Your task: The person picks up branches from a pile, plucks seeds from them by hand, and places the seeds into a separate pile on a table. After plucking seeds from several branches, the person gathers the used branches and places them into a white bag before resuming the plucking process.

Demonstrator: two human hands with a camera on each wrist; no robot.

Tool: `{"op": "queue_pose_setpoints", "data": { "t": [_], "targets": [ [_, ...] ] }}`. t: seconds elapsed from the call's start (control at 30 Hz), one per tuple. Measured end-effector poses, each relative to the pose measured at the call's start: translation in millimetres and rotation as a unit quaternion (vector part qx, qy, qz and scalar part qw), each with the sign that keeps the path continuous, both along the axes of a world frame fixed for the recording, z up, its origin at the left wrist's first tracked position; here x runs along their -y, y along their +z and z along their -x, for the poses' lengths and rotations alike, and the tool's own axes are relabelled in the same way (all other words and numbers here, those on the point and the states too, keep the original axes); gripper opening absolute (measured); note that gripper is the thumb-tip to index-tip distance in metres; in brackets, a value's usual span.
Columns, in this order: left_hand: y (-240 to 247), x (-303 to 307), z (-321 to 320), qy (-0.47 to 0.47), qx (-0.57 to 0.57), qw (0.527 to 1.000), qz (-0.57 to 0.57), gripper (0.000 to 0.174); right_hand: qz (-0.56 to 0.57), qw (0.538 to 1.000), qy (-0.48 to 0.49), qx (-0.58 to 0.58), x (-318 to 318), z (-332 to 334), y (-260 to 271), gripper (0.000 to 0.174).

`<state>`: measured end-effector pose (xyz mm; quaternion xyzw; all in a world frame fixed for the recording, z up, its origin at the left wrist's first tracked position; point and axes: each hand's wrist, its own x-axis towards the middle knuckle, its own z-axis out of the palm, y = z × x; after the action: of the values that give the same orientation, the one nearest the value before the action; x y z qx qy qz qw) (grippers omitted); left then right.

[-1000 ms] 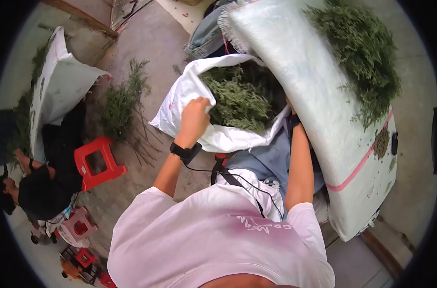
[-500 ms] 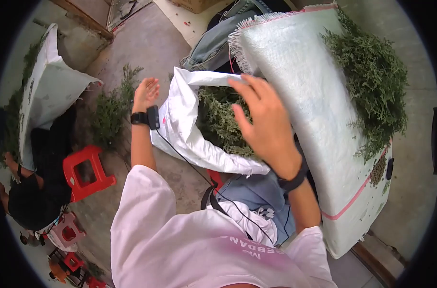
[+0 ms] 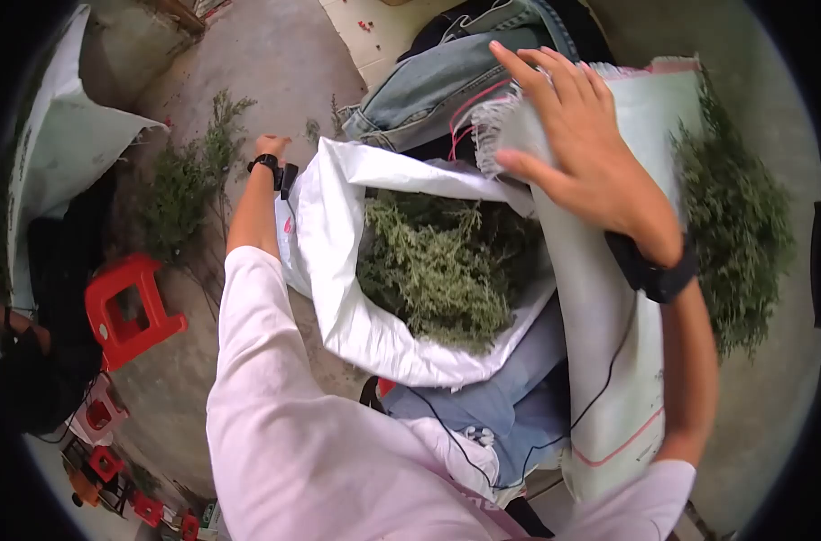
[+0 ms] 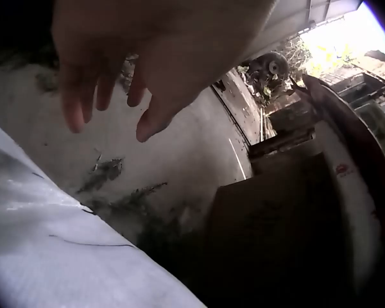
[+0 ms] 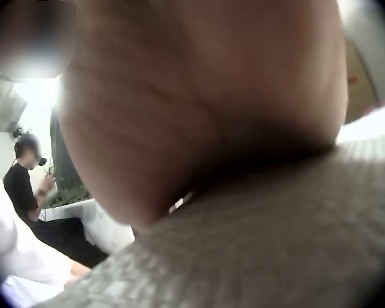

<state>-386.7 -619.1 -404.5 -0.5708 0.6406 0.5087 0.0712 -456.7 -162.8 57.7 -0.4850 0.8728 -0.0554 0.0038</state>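
A white sack (image 3: 338, 288) stands with its mouth gaping, full of green leafy sprigs (image 3: 438, 275). Beyond its left side, my left hand (image 3: 271, 146) reaches out over the floor. Its fingers hang loose and hold nothing in the left wrist view, with white sack material below them. My right hand (image 3: 577, 144) lies spread across the frayed end of a large white woven sack (image 3: 609, 361), fingers stretched out and thumb apart. The right wrist view shows the palm (image 5: 205, 96) close against the coarse weave.
More green branches (image 3: 740, 234) lie on the woven sack's far side. Cut sprigs (image 3: 180, 194) are on the concrete floor at left, near a red stool (image 3: 126, 311). Blue denim (image 3: 465, 81) sits behind the open sack. A thin cable (image 3: 600, 388) trails across my lap.
My left hand let go of the open sack's rim and moved out past its left side. The right hand came up from beside the sack, across its mouth, onto the woven sack.
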Motion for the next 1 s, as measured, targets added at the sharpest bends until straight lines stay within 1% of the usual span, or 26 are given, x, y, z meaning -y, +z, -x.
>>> {"op": "queue_pose_setpoints", "data": {
  "t": [0.07,0.1,0.13,0.2,0.23,0.3,0.33,0.37,0.47,0.5,0.53,0.57,0.6,0.63,0.67,0.7,0.73,0.77,0.83,0.97,1.0],
  "targets": [
    [-27.2,-4.3,6.4,-0.076,-0.039,0.995,0.049,0.052,-0.057,0.997,0.0,0.053,3.9,2.4,11.5,0.082],
    [-34.3,-6.9,10.6,-0.079,-0.036,0.995,0.042,0.052,-0.064,0.996,-0.003,0.056,5.5,1.7,14.9,0.082],
    [-35.9,-6.3,18.9,-0.081,-0.029,0.996,-0.01,0.053,-0.085,0.994,-0.01,0.069,9.8,3.5,19.1,0.084],
    [-49.2,-12.8,23.8,-0.074,-0.012,0.99,-0.121,0.056,-0.137,0.986,-0.014,0.096,19.8,8.1,27.7,0.088],
    [-71.6,-17.8,23.2,-0.064,-0.012,0.989,-0.135,0.056,-0.152,0.983,-0.005,0.098,23.2,10.5,31.9,0.088],
    [-112.7,-8.3,28.3,-0.069,0.014,0.995,-0.07,0.054,-0.182,0.977,-0.017,0.112,28.1,14.7,33.6,0.091],
    [-123.5,2.7,21.7,-0.073,0.033,0.996,-0.03,0.053,-0.189,0.974,-0.023,0.123,31.0,15.5,31.1,0.093],
    [-133.1,13.8,17.8,-0.068,0.038,0.997,-0.027,0.053,-0.186,0.974,-0.017,0.127,33.3,16.1,28.5,0.093],
    [-136.7,15.7,21.4,-0.017,0.032,0.992,-0.123,0.041,-0.203,0.97,-0.041,0.128,31.4,18.4,24.9,0.096],
    [-128.9,15.6,31.6,-0.016,0.038,0.991,-0.124,0.041,-0.204,0.969,-0.04,0.133,30.4,20.2,26.0,0.096],
    [-118.8,16.3,40.2,0.122,-0.053,0.96,-0.247,0.035,-0.218,0.965,-0.044,0.142,30.4,22.1,27.9,0.097],
    [-107.8,16.9,48.9,0.266,-0.117,0.889,-0.354,0.03,-0.231,0.96,-0.046,0.152,30.9,23.7,29.5,0.097],
    [-105.8,22.2,56.6,0.285,-0.131,0.87,-0.381,0.029,-0.243,0.956,-0.043,0.157,31.8,26.0,29.0,0.098],
    [-111.8,25.4,58.1,0.246,-0.121,0.894,-0.356,0.028,-0.243,0.956,-0.036,0.161,32.2,28.1,28.4,0.098],
    [-117.5,24.5,58.6,0.175,-0.099,0.932,-0.301,0.027,-0.246,0.953,-0.044,0.172,31.9,28.6,29.9,0.098],
    [-124.0,21.9,59.8,0.115,-0.078,0.959,-0.245,0.026,-0.248,0.95,-0.055,0.18,31.1,28.2,31.4,0.098],
    [-129.8,16.4,58.0,0.073,-0.064,0.976,-0.195,0.026,-0.249,0.948,-0.065,0.187,29.7,27.9,31.2,0.098],
    [-136.1,9.5,54.2,0.051,-0.058,0.985,-0.153,0.026,-0.241,0.949,-0.068,0.191,26.9,28.5,30.0,0.099],
    [-152.9,-1.4,49.6,0.048,-0.066,0.99,-0.113,0.027,-0.235,0.949,-0.074,0.196,23.5,29.1,28.1,0.099],
    [-192.4,14.9,46.1,0.063,-0.097,0.989,-0.09,0.033,-0.238,0.946,-0.088,0.205,19.6,30.2,25.7,0.094],
    [-189.1,14.8,52.5,0.062,-0.093,0.989,-0.092,0.033,-0.243,0.944,-0.092,0.203,17.2,31.2,24.4,0.093]
  ]
}}
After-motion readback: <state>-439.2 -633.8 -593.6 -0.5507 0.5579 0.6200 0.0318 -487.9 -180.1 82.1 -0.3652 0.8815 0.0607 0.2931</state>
